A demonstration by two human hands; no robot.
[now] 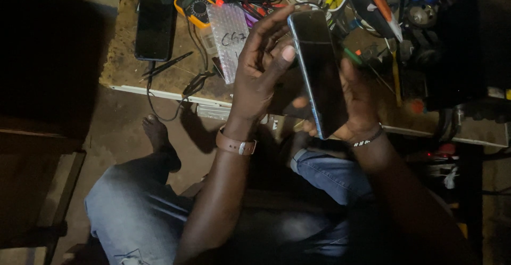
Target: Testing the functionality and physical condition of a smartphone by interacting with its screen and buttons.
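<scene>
Both hands are clamped on a dark smartphone (319,68) held upright and slightly tilted above the near edge of the wooden workbench (125,65), its black screen blank and its light blue edge turned toward the left. The left hand (261,68) wraps the phone's left long edge, with the thumb pressed flat on the glass near the upper left corner and the fingers curled over the top behind it; a brown strap watch (236,144) sits on that wrist. The right hand (357,100) cradles the phone from behind and below, palm against its back and lower right side, a fingertip showing at the lower left of the screen, and a beaded bracelet (367,139) circles that wrist. Relative to the held phone, a strip of bubble wrap (229,41) with handwriting on it lies just to the left on the bench, a yellow multimeter (194,6) sits beyond that toward the far edge, and a second dark phone (154,25) lies flat farther left still. A pair of black tweezers (166,66) rests on the wood below that second phone, with a thin black cable looping off the bench edge nearby. To the right of the held phone there is a crowded tangle of wires, tools and an orange-handled implement (379,1). Below the phone, the person's knees in blue jeans (324,177) and a bare foot (157,132) on the dirt floor are visible.
</scene>
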